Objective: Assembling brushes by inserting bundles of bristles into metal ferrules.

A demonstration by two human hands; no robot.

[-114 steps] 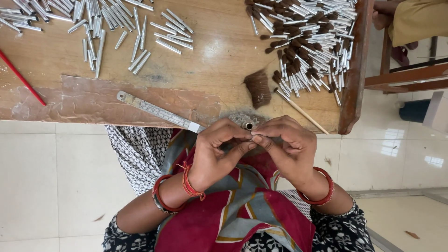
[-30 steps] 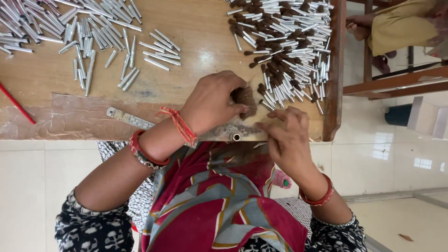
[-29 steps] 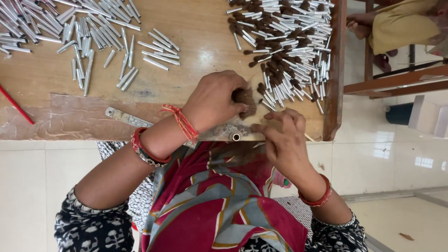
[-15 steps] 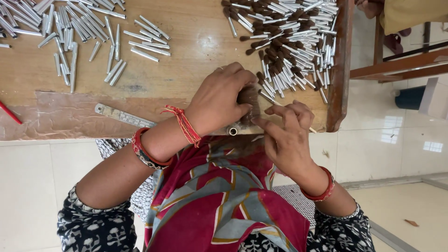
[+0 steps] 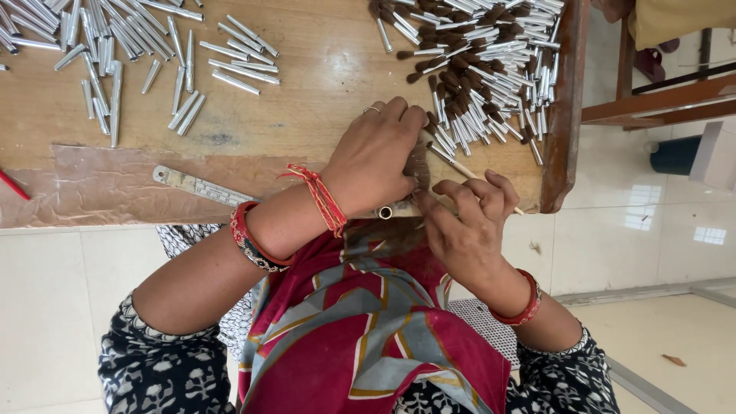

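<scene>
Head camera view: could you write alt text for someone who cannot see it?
A person's left hand presses a small tuft of brown bristles at the edge of a wooden table, while the right hand pinches beside a short silver metal tube. Piles of silver tubes and bristle-tipped tubes lie beyond.

A wooden table (image 5: 307, 84) fills the upper part of the frame, its raised dark edge at the right. At upper left lies a loose scatter of bare metal tubes (image 5: 115, 46). At upper right is a heap of tubes with brown bristle tips (image 5: 483, 54). A metal ruler (image 5: 201, 185) lies slanted near the lower edge, on a worn brownish patch, and a red stick (image 5: 14, 185) shows at far left.
</scene>
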